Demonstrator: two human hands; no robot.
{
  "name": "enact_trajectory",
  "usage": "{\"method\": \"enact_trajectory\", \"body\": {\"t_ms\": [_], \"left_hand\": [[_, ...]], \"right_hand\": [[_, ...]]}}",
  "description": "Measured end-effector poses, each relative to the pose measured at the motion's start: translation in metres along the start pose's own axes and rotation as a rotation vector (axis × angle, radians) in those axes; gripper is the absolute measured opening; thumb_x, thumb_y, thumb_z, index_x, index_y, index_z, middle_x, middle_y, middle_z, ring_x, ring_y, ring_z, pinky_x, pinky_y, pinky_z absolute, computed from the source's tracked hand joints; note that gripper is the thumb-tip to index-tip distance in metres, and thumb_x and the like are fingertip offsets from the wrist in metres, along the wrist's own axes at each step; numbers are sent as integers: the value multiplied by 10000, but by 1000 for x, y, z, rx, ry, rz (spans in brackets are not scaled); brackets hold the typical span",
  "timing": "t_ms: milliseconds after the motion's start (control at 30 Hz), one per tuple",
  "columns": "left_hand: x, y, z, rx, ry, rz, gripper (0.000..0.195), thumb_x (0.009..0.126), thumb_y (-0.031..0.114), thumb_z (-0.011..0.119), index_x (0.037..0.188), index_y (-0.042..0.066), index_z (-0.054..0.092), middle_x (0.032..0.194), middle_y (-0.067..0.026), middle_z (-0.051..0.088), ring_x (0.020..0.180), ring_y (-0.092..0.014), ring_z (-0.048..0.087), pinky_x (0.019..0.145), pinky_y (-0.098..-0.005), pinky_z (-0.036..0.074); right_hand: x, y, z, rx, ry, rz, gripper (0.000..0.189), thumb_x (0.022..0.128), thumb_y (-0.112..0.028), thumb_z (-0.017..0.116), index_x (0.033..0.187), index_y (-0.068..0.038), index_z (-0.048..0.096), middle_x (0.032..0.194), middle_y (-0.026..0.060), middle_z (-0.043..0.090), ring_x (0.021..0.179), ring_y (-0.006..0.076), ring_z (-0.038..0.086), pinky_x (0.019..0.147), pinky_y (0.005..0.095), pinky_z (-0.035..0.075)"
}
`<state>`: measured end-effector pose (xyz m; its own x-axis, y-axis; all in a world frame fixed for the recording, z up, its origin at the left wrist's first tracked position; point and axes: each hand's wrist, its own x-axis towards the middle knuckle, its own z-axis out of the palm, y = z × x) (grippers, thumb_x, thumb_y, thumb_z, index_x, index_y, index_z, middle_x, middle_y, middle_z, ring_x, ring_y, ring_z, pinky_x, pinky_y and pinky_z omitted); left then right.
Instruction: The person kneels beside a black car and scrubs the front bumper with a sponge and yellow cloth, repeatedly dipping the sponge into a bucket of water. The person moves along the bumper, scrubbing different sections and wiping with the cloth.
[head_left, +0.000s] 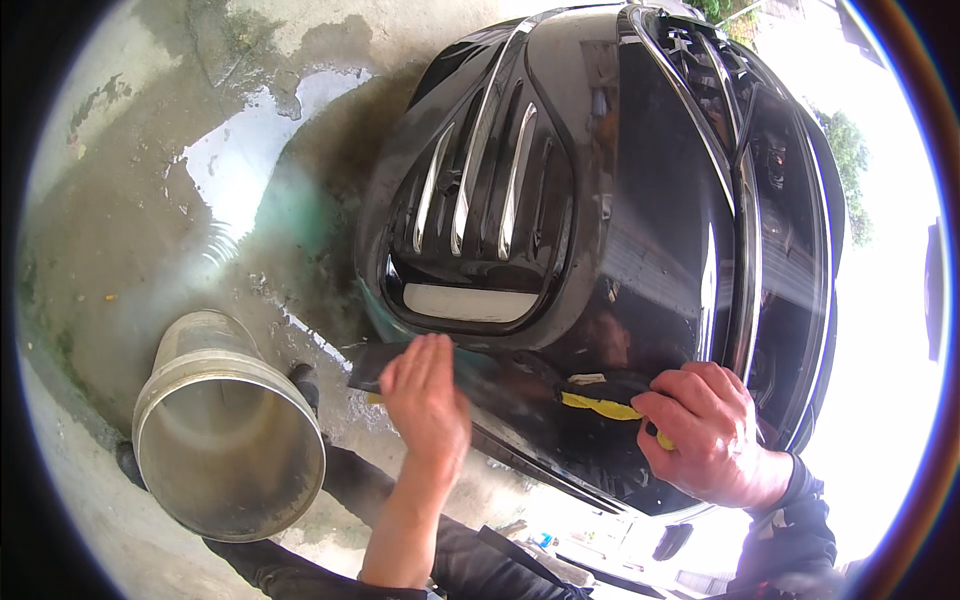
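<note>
A glossy black car bumper (645, 300) with chrome trim fills the middle. My right hand (701, 435) grips a black and yellow piece (600, 405), perhaps a cloth or pad, against the panel. My left hand (424, 397), slightly blurred, is at the bumper's lower edge with its fingers together. Beside its fingers is a dark flat piece (371, 364) with a bit of yellow below; whether the hand holds it cannot be told. Between the hands, a small pale piece (586, 379) lies by the black and yellow one.
An open, pale round bucket (229, 457) stands near my feet at lower left, its interior facing the camera. The concrete floor (112, 225) has wet, reflective patches. My legs in dark trousers (480, 555) extend below the bumper, where assorted items stand in bright light.
</note>
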<state>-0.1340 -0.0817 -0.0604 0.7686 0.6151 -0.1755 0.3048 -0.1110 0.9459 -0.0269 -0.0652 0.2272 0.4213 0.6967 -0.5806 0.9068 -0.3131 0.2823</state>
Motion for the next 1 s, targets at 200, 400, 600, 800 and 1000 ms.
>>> {"method": "enact_trajectory", "body": {"t_ms": [200, 400, 600, 800, 1000], "left_hand": [[4, 3, -1, -60, 98, 15, 497, 684, -144, 601, 1148, -24, 732, 1155, -166, 742, 1164, -311, 678, 1027, -431, 440], [6, 4, -4, -89, 173, 156, 454, 719, -122, 626, 1149, -18, 731, 1134, -162, 745, 1158, -303, 678, 1016, -427, 443], [5, 5, -4, -11, 96, 122, 517, 680, -84, 652, 1192, -36, 706, 1184, -168, 729, 1192, -311, 652, 1036, -441, 421], [6, 5, -3, 22, 31, -69, 506, 678, -97, 646, 1177, -39, 710, 1171, -157, 735, 1211, -295, 651, 1037, -435, 424], [5, 4, -4, -29, 57, 34, 498, 680, -100, 636, 1170, -51, 704, 1180, -175, 727, 1205, -300, 651, 1028, -436, 428]], "right_hand": [[-1, 1, 1, -32, 8, -22, 346, 560, -63, 794, 900, -82, 730, 930, 41, 649, 850, 230, 648, 696, 368, 524], [-1, 0, 0, -17, -16, -1, 313, 586, -25, 785, 892, -67, 733, 921, 64, 660, 858, 251, 653, 736, 384, 544], [-1, 0, -1, -14, -25, 2, 294, 601, -10, 785, 887, -58, 736, 918, 78, 667, 864, 263, 658, 756, 393, 555], [-2, 3, 2, -26, 15, -33, 361, 547, -73, 796, 901, -84, 728, 937, 37, 644, 853, 225, 643, 686, 363, 516], [-2, 4, 3, -30, 1, -37, 360, 553, -80, 801, 905, -89, 725, 938, 36, 640, 849, 222, 640, 686, 362, 516]]}}
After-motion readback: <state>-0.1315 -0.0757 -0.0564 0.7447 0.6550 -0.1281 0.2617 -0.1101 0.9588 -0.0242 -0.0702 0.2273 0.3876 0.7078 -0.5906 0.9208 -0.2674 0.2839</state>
